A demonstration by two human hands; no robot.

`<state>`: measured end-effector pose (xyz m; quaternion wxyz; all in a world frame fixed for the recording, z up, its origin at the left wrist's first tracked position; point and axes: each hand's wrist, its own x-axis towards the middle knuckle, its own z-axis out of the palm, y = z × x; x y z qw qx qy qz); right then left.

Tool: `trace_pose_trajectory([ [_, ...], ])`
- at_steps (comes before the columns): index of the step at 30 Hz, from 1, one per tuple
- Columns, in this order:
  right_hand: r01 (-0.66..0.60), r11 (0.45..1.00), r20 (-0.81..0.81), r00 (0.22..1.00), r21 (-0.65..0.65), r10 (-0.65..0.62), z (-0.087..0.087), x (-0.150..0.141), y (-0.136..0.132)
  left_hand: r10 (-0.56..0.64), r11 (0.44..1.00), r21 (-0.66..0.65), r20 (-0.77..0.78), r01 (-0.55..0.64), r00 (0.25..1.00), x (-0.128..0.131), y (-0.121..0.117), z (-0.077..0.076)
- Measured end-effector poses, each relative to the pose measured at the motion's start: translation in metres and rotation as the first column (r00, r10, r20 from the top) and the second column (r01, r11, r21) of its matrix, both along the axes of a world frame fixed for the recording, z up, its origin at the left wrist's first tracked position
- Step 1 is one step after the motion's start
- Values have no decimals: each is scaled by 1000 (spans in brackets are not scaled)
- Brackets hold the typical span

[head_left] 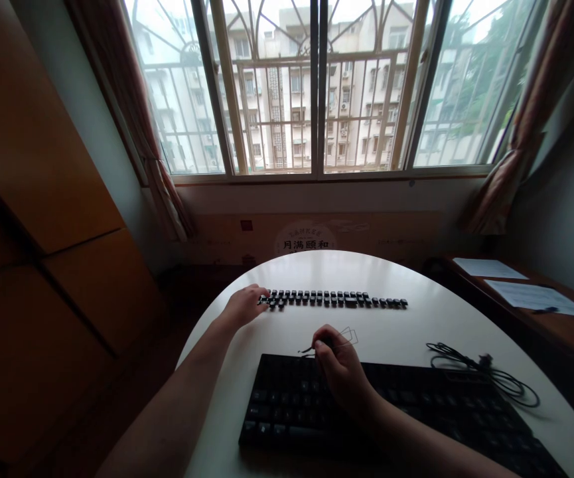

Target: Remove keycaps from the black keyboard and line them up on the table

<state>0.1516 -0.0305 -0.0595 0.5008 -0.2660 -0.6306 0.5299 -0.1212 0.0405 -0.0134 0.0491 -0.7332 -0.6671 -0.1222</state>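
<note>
Loose black keycaps [320, 297] stand in neat rows across the white round table [366, 322]. My left hand [243, 306] is at the left end of these rows, thumb and fingertips closed around a keycap [261, 302] there. My right hand [337, 352] is closed in a grip above the keyboard's back edge. It holds a wire keycap puller [350, 335]; thin wire loops stick out on the right and a dark end pokes out on the left. Below lies the black keyboard [287, 398], partly hidden by my right hand and forearm.
A coiled black cable [503, 380] lies by the keyboard's back right corner. Further right, papers [535, 299] and a dark pen [545, 310] rest on a brown wooden surface [450, 265]. A printed box [217, 232] stands beyond the table, under the window. A wooden cabinet [87, 292] is at left.
</note>
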Motion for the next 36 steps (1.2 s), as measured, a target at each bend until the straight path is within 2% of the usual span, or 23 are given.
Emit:
trace_pose_trajectory([
  [7,-9,1000,28,1000,-7,9,11,4,-6,-38,998,-45,-24,37,999,11,4,-10],
  [15,-15,1000,24,1000,-1,15,6,3,-4,-40,999,-17,-23,39,999,12,6,-14],
  [36,-13,1000,46,999,11,12,11,5,-6,-33,999,-20,-4,33,999,12,5,-12],
])
